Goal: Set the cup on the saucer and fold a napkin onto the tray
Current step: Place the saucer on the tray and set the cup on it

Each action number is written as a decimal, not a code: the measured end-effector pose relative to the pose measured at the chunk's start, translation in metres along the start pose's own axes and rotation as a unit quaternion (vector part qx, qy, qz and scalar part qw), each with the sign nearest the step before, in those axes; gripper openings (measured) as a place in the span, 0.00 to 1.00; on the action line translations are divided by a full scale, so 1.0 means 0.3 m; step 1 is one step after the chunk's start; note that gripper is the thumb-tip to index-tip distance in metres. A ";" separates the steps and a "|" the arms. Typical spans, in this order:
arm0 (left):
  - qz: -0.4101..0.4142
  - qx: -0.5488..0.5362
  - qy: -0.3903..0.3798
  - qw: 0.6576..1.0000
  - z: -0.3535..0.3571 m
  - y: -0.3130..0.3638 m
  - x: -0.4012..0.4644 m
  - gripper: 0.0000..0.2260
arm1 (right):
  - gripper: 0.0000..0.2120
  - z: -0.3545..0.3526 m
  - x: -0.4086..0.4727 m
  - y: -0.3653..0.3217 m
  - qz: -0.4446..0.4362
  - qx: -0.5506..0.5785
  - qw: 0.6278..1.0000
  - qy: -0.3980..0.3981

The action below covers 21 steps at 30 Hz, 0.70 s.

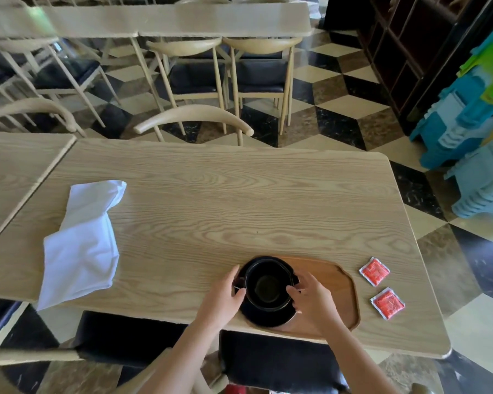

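We count one black cup (269,286), one black saucer (268,318) and one wooden tray (336,285), all low in the middle of the frame. One white napkin (83,240) lies at the left. Two red packets sit at the lower right, one (374,271) above the other (387,302). Two hands, the left hand (225,294) and the right hand (313,300), meet at the cup.

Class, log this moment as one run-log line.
cup: on saucer, on tray | left hand, right hand: holding cup | napkin: unfolded on table
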<state>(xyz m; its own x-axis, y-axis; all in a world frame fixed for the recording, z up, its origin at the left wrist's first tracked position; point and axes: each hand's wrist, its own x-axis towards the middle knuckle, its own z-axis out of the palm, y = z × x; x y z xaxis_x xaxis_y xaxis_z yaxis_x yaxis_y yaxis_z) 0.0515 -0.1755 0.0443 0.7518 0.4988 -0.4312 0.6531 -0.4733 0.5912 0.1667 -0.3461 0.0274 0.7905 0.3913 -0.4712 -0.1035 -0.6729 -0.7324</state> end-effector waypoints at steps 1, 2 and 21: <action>0.006 0.032 0.006 0.999 -0.010 0.000 -0.005 0.24 | 0.17 -0.014 -0.007 -0.018 -0.028 -0.063 0.997 0.020; 0.014 0.062 0.020 0.998 -0.023 0.000 -0.010 0.24 | 0.16 -0.025 -0.013 -0.040 -0.061 -0.124 0.990 0.042; 0.034 0.211 0.281 0.936 -0.493 -0.395 -0.395 0.08 | 0.17 0.532 -0.255 -0.596 -0.438 -0.394 0.804 -0.079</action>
<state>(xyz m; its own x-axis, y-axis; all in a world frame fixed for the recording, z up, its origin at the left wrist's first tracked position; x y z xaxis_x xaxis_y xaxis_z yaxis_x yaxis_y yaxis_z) -0.1285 -0.0710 0.1261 0.7033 0.7047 0.0940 0.6729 -0.7025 0.2319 0.0283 -0.1554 0.1159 0.2589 0.9648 -0.0463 0.9151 -0.2603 -0.3081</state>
